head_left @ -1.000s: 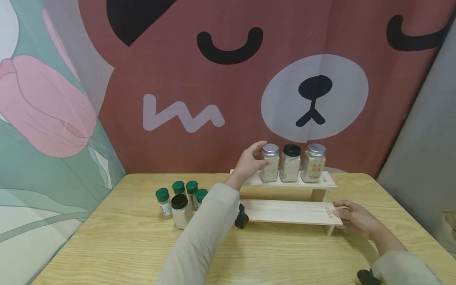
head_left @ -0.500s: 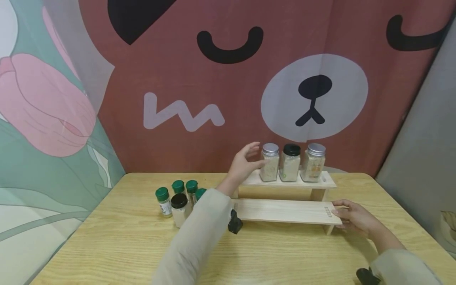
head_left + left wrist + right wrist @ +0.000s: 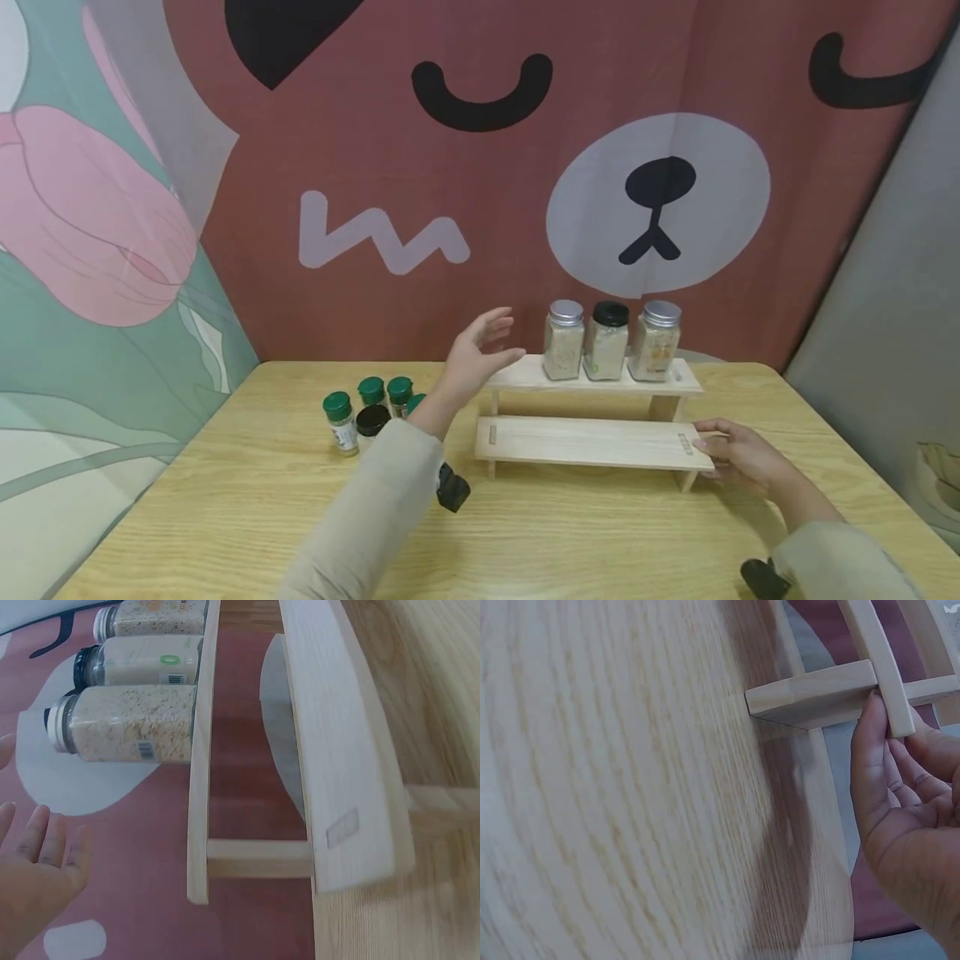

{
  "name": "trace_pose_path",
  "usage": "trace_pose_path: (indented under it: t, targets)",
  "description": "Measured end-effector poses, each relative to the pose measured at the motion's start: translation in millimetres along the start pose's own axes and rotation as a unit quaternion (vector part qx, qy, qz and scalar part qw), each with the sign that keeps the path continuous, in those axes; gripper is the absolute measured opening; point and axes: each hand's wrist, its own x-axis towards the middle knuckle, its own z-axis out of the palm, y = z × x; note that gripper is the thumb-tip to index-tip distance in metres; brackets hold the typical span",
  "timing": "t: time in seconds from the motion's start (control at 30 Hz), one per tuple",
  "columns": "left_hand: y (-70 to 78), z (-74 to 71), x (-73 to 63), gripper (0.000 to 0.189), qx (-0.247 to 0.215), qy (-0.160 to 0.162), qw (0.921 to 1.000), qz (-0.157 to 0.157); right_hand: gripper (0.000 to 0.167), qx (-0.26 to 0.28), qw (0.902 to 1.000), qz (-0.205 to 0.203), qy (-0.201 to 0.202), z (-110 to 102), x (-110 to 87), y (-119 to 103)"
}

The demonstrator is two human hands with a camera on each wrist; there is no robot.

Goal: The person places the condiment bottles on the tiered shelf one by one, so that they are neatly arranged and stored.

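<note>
Jars with green lids [image 3: 342, 427], four visible, stand at the left on a wooden table [image 3: 225, 508], the rightmost partly hidden by the left sleeve [image 3: 375, 508]; a black-lidded jar [image 3: 372, 420] sits just near of them, also partly covered. Next right, left hand [image 3: 472, 362] is in the air by the left end of the upper tier [image 3: 517, 372], fingers spread and released, holding nothing, apart from the jars. Two-tier wooden rack stands right of centre, upper tier on the far side. On that tier, upright, left to right: silver-lidded jar [image 3: 564, 348], dark-lidded jar [image 3: 606, 352], second silver-lidded jar [image 3: 656, 350]. Lower tier [image 3: 585, 440] is on the near side. At far right, right hand [image 3: 742, 460] pinches the lower tier's right end between thumb and fingers.
</note>
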Motion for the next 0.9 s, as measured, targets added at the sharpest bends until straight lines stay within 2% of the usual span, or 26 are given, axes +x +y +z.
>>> trace_pose_path:
  t: [0.13, 0.43, 0.63, 0.73, 0.9]
  targets:
    - [1.0, -7.2, -9.2, 0.053, -0.007, 0.002, 1.0, -0.003, 0.02, 0.002, 1.0, 0.002, 0.001, -1, 0.5, 1]
    - [-0.2, -22.2, -33.1, 0.052, 0.023, 0.0, 0.9996, -0.016, 0.02, 0.009, 0.9999, -0.006, -0.003, -1, 0.7, 3]
    - [-3.1, -35.0, -49.5, 0.052, 0.024, 0.002, 0.9993, -0.028, 0.021, 0.006, 1.0, -0.005, 0.002, 0, 1.2, 3]
    - [-8.7, -42.5, -55.8, 0.052, 0.021, 0.011, 0.9991, -0.037, 0.023, 0.005, 1.0, -0.004, 0.005, 0, 0.9, 3]
    - [-28.7, -57.4, -62.3, 0.054, 0.033, 0.024, 0.9984, -0.038, 0.021, 0.005, 0.9999, -0.001, 0.01, 1, 0.0, 4]
